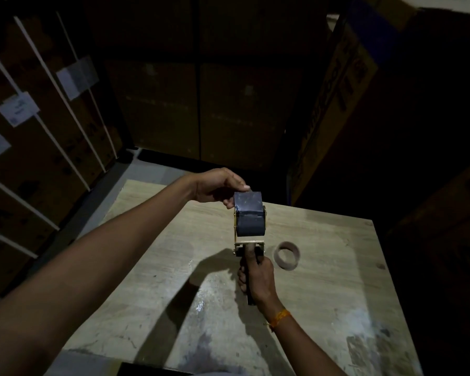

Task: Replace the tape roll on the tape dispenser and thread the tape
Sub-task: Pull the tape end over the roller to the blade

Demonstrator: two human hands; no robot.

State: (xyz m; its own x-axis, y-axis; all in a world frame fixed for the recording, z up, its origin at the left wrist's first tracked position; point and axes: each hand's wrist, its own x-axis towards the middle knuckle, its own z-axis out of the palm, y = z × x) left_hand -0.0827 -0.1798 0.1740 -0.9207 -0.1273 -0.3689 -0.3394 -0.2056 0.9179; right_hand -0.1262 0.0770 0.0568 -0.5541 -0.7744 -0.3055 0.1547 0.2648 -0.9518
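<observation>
Dim storeroom, table (323, 280); core (287, 255) near right edge. Right hand (258, 278) clamps dispenser (248, 246) handle; left hand (217, 187) pinches roll (249, 215). Roll seems seated; threading likely next.

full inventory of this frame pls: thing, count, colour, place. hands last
tape dispenser: 1, dark handle with yellowish metal frame, held above the table
tape roll: 1, dark grey-blue, seated on the dispenser
empty tape core: 1, brown cardboard, on the table right of the dispenser
table: 1, light wood, scuffed and stained, centre
cardboard boxes: several, brown, with white straps and white labels on the left ones, stacked left, behind and right
wrist thread: 1, orange, on the right wrist
left hand: 1, fingers on the top of the tape roll
right hand: 1, gripping the dispenser handle
</observation>
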